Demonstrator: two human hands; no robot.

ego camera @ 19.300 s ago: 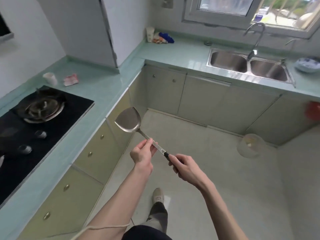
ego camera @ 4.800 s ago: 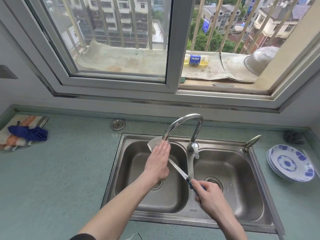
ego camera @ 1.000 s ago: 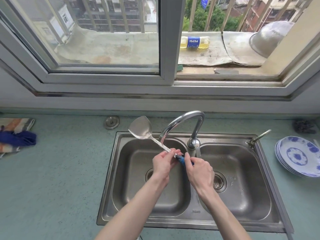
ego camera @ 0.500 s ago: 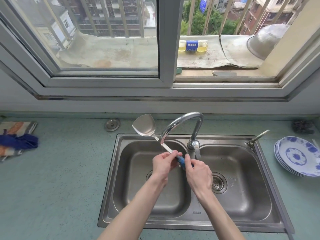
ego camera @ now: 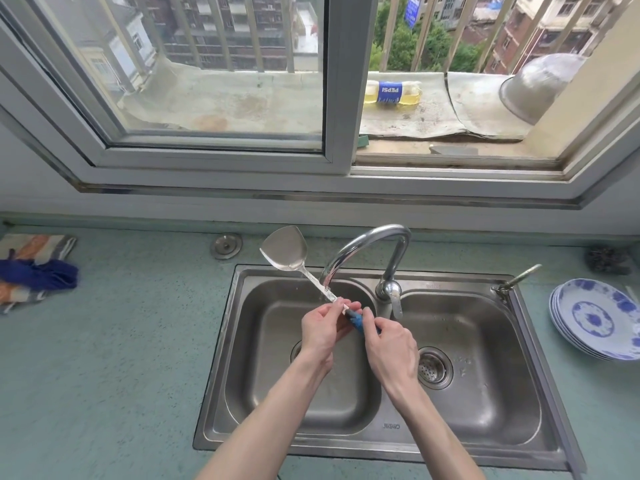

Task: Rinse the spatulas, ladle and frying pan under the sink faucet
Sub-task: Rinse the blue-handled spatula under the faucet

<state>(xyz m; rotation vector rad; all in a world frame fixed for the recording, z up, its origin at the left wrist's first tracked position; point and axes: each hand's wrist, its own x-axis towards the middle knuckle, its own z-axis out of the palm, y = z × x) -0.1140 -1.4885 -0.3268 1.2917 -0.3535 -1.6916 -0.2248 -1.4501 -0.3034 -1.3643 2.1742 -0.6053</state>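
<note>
While hands grip it, spatula [ego camera: 284, 250] gleams wet.

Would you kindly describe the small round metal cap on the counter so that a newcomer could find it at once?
Start at the double sink below the window, then look to the green countertop just beyond its back-left corner. The round metal cap lies flat there, left of the raised spatula blade. It is the only small shiny disc set into the counter, unlike the coloured cloths far left.

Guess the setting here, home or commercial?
Likely a home kitchen: a double-bowl steel sink with faucet under a window facing apartment blocks, and patterned plates stacked on the green counter.
</note>
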